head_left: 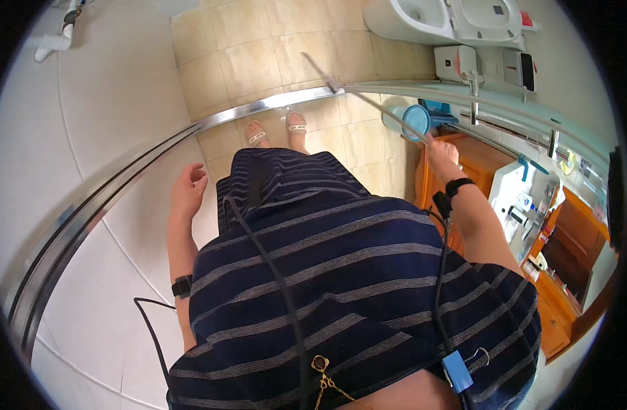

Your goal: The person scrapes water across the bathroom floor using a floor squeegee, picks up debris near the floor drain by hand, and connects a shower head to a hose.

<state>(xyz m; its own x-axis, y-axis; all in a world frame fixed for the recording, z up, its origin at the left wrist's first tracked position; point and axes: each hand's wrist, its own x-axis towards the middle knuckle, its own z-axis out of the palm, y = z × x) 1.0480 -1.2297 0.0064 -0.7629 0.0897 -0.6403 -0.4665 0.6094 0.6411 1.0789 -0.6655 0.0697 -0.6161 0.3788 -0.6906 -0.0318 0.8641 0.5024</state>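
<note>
My right hand (443,154) is closed around a long thin pole (382,108) that slants away to the upper left. Its far end (318,72) is a narrow dark strip, blurred, over the floor tiles past a metal rail; whether it touches them I cannot tell. My left hand (189,184) hangs beside the white wall with nothing in it, its fingers loosely bent and apart. Just past the right hand stands a light-blue bucket (416,121).
A shiny metal rail (276,101) crosses the tiled floor (242,72) ahead of my slippered feet. At the far right are a white toilet (409,24) and a white bin (455,63). A glass panel edge (512,97), orange wooden cabinet (464,152) and cluttered sink counter (508,198) line the right.
</note>
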